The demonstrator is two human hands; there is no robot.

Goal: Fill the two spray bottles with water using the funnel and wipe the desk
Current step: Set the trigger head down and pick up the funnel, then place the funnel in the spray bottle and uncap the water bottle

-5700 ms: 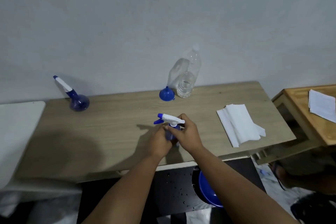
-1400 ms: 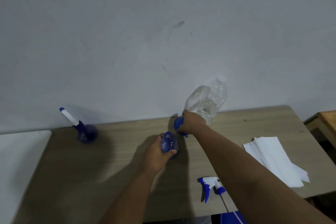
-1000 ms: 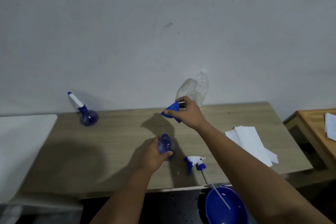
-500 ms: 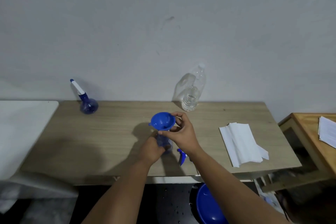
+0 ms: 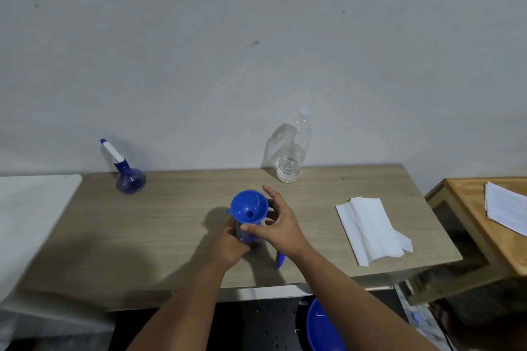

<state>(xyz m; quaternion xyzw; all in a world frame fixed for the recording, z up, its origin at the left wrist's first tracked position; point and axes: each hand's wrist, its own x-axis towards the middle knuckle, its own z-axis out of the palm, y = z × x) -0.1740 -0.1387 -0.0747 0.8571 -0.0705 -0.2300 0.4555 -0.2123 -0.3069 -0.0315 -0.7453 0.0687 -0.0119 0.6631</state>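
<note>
A round blue plastic funnel (image 5: pixel 249 206) sits upright in the neck of an uncapped translucent blue spray bottle (image 5: pixel 247 238) at the counter (image 5: pixel 176 225) centre. A second round blue spray bottle with its white-and-blue nozzle (image 5: pixel 129 178) stands at ten o'clock; a clear plastic water bottle (image 5: pixel 292 155) at one o'clock; folded white paper towels (image 5: pixel 369 232) at three.

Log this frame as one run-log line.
step: funnel seated in spray bottle | left hand: grips bottle | right hand: at funnel | water: unpoured

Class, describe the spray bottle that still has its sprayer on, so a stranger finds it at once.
On the wooden desk, look to the far left corner by the wall. The round blue spray bottle stands there alone, its white sprayer attached, no funnel in it.
</note>
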